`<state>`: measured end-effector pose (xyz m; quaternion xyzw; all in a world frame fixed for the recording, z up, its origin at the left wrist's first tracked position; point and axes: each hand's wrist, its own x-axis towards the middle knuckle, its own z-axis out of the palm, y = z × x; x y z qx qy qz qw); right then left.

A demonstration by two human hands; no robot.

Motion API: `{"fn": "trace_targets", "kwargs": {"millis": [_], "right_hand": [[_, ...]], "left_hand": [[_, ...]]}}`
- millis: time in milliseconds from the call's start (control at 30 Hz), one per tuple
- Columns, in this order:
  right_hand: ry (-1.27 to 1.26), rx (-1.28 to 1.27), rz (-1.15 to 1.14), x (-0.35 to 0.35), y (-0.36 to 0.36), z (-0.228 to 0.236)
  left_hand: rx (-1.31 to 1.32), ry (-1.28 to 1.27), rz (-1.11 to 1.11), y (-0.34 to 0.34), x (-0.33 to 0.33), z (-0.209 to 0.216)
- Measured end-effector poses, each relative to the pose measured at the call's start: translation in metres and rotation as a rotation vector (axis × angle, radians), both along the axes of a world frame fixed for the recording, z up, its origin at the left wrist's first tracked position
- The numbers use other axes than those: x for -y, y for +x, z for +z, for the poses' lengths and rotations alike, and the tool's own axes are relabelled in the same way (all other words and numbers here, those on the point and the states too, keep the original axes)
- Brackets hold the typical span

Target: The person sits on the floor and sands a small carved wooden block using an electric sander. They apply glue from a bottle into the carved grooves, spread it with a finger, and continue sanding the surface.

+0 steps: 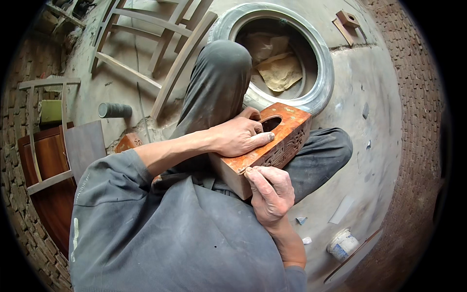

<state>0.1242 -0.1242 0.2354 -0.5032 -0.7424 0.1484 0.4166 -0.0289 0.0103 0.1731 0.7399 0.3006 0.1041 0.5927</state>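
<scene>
Left hand (238,137) flat atop carved wooden box (272,146); right hand (270,192) pinching its near edge.

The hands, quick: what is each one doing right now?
Left hand: flat on top of the carved wooden box, pressing it down.
Right hand: gripping the box's near corner, fingers curled.
</scene>
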Motion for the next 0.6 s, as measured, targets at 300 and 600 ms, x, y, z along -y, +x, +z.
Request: {"fn": "trace_targets", "kwargs": {"millis": [300,600], "right_hand": [[0.026,0.155,0.059,-0.004,-0.002,0.003],[0.046,0.253,0.053,0.003,-0.004,-0.004]], "left_hand": [[0.028,0.053,0.046,-0.001,0.006,-0.011],[-0.028,-0.061,0.056,-0.002,0.003,-0.007]]}}
